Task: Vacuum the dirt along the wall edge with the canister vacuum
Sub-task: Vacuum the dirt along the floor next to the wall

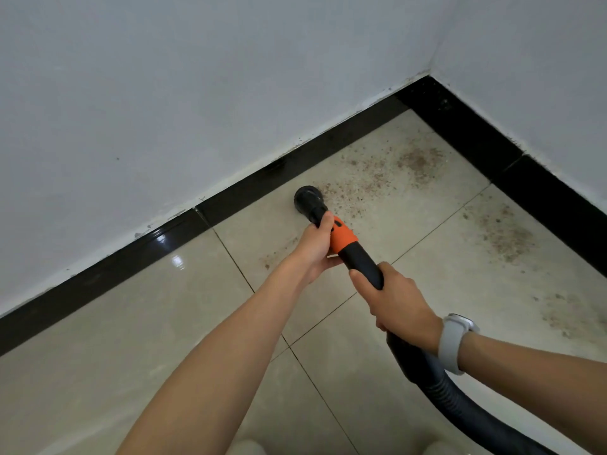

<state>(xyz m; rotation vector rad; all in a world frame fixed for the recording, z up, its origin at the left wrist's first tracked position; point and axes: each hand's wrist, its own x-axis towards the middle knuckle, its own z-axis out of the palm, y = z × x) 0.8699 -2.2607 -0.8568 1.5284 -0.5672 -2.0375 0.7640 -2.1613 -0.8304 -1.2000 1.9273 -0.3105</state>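
Observation:
A black vacuum hose handle [360,257] with an orange collar [343,236] ends in a round black nozzle [307,199] that points down at the beige tile floor [131,323], just beside the black baseboard [262,183]. My left hand [315,247] grips the tube near the orange collar. My right hand [395,298] holds the handle lower down, with a white watch on its wrist. Brown dirt [381,174] lies scattered to the right of the nozzle toward the corner. The ribbed hose [443,392] runs off at the bottom right. The canister is out of view.
Two white walls [164,93] meet at a corner at the upper right, both edged by the black baseboard. More dirt patches [505,236] lie along the right wall. Two pale rounded shapes [248,448] show at the bottom edge.

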